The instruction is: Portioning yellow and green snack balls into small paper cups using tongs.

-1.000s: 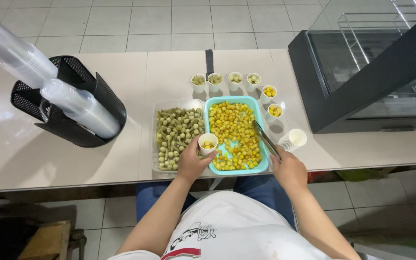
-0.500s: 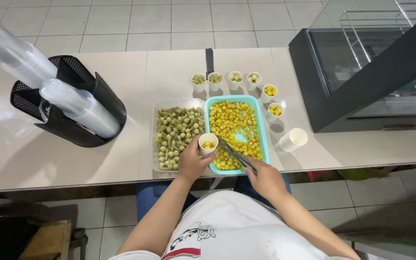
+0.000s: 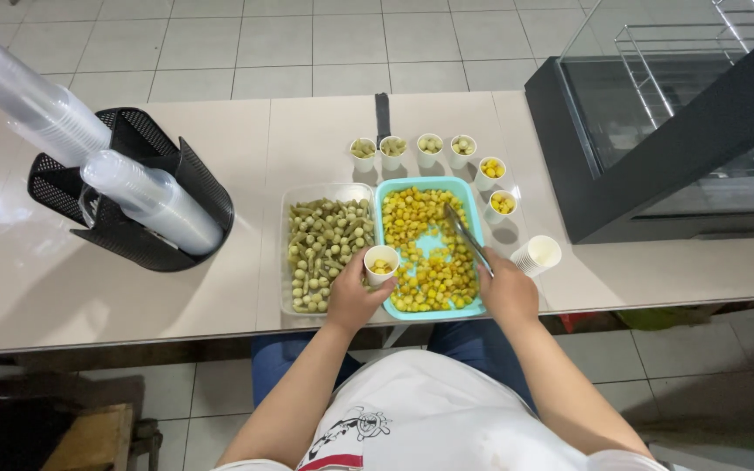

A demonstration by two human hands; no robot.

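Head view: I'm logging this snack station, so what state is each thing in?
left hand: holds small cup
small cup: upright, few yellow pieces inside
right hand: grips tongs
tongs: over teal tray
teal tray: partly emptied
clear tray: full, green pieces
six cups: filled, upright

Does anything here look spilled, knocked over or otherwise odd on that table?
Nothing looks spilled. The one oddity: the stacks of clear plastic cups lie tilted across the black mesh holder rather than upright. The left hand holds a small paper cup level, the right hand holds tongs over the turquoise tray.
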